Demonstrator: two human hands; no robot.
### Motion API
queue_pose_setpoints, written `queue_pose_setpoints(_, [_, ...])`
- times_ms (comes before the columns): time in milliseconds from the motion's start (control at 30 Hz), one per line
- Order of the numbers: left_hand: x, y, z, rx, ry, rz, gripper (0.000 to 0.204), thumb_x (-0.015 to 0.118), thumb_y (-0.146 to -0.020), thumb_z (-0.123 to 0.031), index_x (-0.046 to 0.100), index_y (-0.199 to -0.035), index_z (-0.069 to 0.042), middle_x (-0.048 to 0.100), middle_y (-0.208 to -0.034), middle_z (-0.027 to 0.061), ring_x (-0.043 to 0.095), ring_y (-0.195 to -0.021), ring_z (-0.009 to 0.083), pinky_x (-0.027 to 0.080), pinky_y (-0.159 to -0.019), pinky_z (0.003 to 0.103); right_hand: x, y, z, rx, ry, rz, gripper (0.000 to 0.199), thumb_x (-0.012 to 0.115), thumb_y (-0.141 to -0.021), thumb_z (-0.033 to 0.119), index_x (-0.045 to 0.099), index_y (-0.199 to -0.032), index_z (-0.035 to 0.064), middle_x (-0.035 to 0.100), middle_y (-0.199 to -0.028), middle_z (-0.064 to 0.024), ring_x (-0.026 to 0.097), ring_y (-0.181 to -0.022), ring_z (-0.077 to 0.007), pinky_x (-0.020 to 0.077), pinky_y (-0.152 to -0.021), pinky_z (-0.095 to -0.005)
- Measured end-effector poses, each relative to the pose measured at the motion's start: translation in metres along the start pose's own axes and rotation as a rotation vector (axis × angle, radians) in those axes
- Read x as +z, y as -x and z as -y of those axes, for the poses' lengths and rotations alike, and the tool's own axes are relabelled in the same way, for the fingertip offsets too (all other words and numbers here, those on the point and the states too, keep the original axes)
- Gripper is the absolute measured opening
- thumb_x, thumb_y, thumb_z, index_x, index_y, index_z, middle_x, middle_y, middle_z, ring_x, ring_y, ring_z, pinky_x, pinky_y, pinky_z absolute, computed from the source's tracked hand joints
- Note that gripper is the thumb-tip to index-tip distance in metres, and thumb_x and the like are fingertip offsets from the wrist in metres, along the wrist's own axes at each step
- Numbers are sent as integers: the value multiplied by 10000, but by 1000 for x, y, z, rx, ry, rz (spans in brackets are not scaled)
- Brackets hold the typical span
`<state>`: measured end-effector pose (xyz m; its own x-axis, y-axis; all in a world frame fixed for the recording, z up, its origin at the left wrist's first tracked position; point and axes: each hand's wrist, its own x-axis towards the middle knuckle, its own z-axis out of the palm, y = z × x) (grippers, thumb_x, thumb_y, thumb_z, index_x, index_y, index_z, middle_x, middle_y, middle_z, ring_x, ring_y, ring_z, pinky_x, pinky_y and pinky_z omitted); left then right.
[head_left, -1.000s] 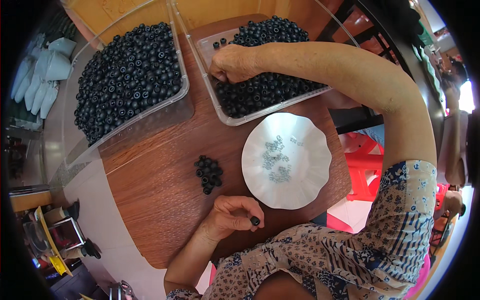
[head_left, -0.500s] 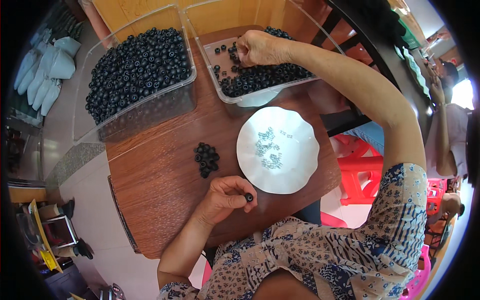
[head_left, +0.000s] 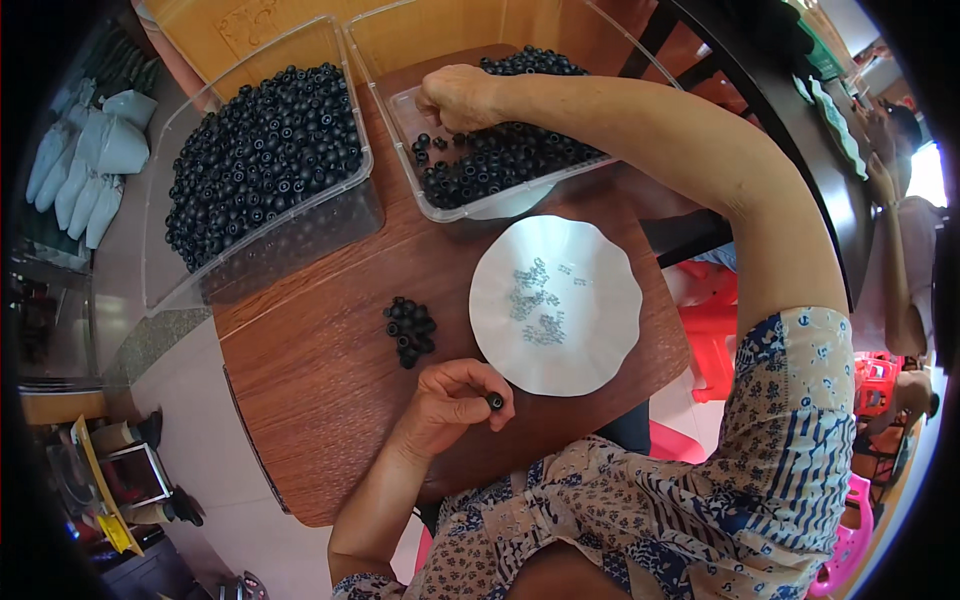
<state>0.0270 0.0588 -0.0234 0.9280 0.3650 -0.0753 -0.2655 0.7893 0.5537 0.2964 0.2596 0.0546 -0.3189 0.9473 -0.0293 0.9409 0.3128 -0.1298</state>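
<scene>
My left hand (head_left: 455, 400) is closed near the table's front edge, pinching a small black round part with a hole (head_left: 495, 401) between thumb and fingers. My right hand (head_left: 462, 98) reaches into the clear plastic bin (head_left: 447, 213) at the back, fingers curled down at its left side; what they hold is hidden. Loose black parts (head_left: 500, 160) of the same kind lie around it in that bin. A small pile of black parts (head_left: 409, 330) sits on the table beyond my left hand. Right of it, a white scalloped plate (head_left: 600, 350) carries many tiny clear pieces (head_left: 537, 300).
A second clear bin (head_left: 340, 215), heaped with black parts (head_left: 265, 150), stands at the back left of the brown wooden table (head_left: 300, 400). Red plastic stools (head_left: 708, 340) stand to the right. White sacks (head_left: 95, 150) lie at far left. Another person (head_left: 900, 260) sits at far right.
My right hand has moved left and slightly farther away inside the right bin. My left hand still pinches the black part, now tilted a little differently. The view has shifted slightly.
</scene>
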Motion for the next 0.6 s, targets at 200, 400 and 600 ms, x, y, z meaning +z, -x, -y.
queue_pose_setpoints(200, [-2,0,-3,-33,32,-22,222,713,-771,-91,623,-927,38,640,-853,161,600,-733,191,497,-648,286,18,-18,-2,40,2,108,168,718,-633,115,656,-773,45,656,-794,-136,637,-838,-308,494,-708,-404])
queue_pose_setpoints(400, [0,2,0,-32,47,-24,234,713,-773,-93,623,-940,43,646,-858,155,602,-730,189,498,-651,283,32,-21,0,26,88,138,173,704,-635,135,655,-770,38,647,-798,-156,627,-821,-338,497,-706,-408])
queue_pose_setpoints(600, [-4,6,6,-9,-6,-34,219,707,-770,-69,618,-938,40,645,-851,166,593,-700,188,485,-634,283,37,-11,3,-60,103,22,177,602,-668,111,664,-805,18,653,-809,-189,631,-801,-364,500,-695,-423])
